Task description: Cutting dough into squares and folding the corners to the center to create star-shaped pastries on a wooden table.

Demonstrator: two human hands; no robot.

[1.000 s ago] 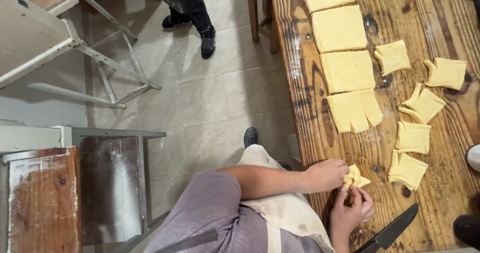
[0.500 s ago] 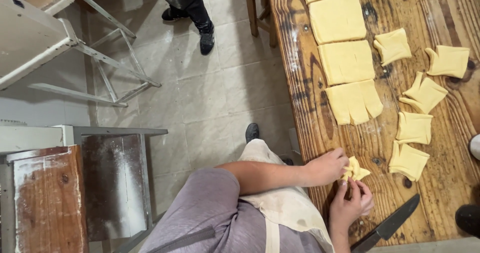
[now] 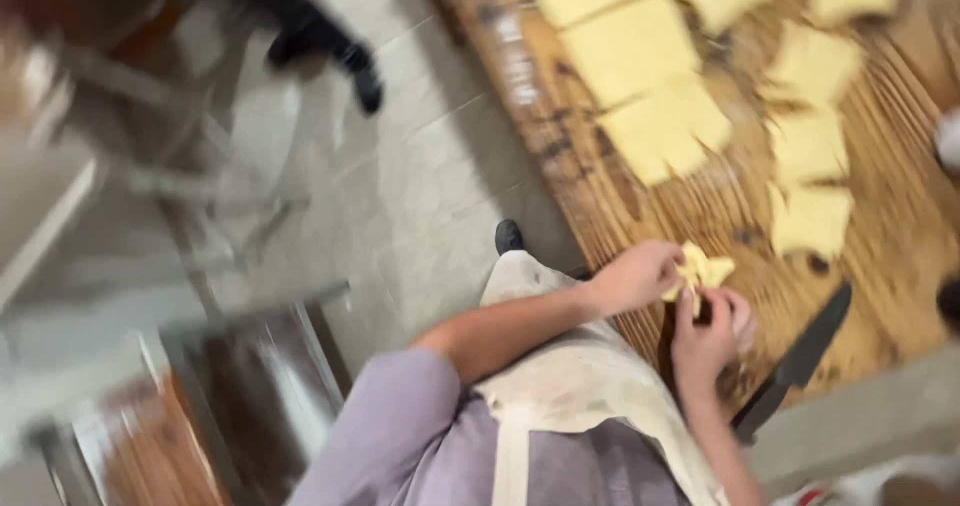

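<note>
Pinching the small dough piece [image 3: 703, 269] between both hands, left hand [image 3: 634, 276] and right hand [image 3: 708, 334], just above the table [image 3: 720, 206] edge, we should fold gently, clear of the knife [image 3: 795, 361].

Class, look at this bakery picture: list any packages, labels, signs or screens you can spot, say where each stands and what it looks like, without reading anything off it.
Possible package: bottom right corner, past the table edge; whitish, crumpled, with a small red patch; too blurred to be sure.
No labels, signs or screens show anywhere else.
</note>
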